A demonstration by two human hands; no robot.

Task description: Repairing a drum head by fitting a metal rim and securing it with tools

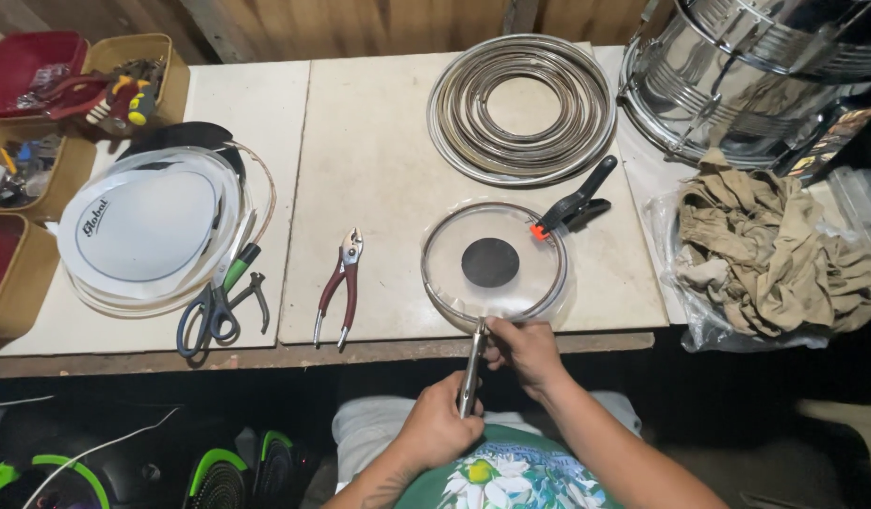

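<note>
Left hand at bottom centre clenched on metal tool; right hand pinches its tip at near rim of clear drumhead, mid-frame. Black clamp grips far rim, upper right.

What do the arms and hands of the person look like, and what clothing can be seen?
Both forearms are bare, with no sleeves, gloves, watch or rings visible. The left hand and right hand are bare too. A dark marking, perhaps a tattoo, shows on the left forearm. Below them is a green shirt with a white flower print, and light shorts.
</note>
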